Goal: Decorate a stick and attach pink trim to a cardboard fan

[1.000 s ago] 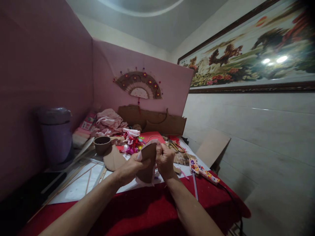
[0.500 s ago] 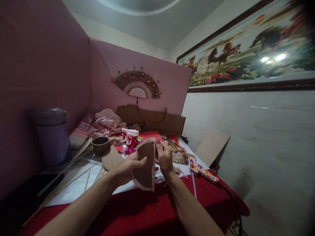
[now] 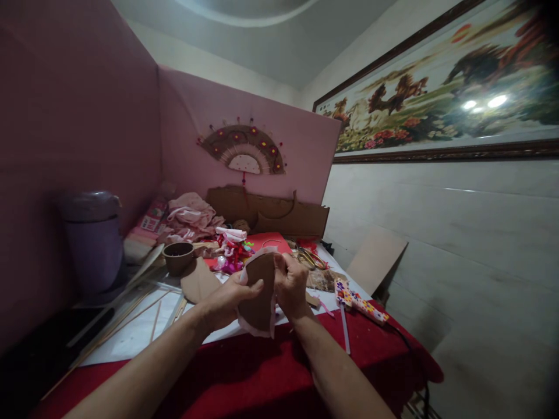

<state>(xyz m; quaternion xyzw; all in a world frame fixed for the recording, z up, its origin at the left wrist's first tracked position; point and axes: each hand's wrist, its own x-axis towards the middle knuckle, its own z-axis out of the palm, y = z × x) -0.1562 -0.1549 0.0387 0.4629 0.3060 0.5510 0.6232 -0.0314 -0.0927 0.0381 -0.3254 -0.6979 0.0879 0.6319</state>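
I hold a brown cardboard piece [image 3: 260,291] edged with pale pink fabric upright above the red table [image 3: 244,378]. My left hand [image 3: 225,301] grips its left side, thumb laid across the brown face. My right hand [image 3: 290,285] is closed on its upper right edge, fingers pinching the fabric border against the card. Both forearms reach in from the bottom of the view.
A flowered glue gun [image 3: 358,302] lies to the right with its cord running off the table. Behind the hands are a small brown bowl [image 3: 178,256], a cut cardboard shape [image 3: 199,280], coloured ribbons [image 3: 233,251], scissors [image 3: 311,258], sticks [image 3: 131,317], a purple lidded bin [image 3: 93,235] and a pink board wall with a fan decoration [image 3: 244,151].
My right hand has slid along the top right edge and closed more tightly on it. The piece has turned slightly and dropped a little; my left hand holds as before.
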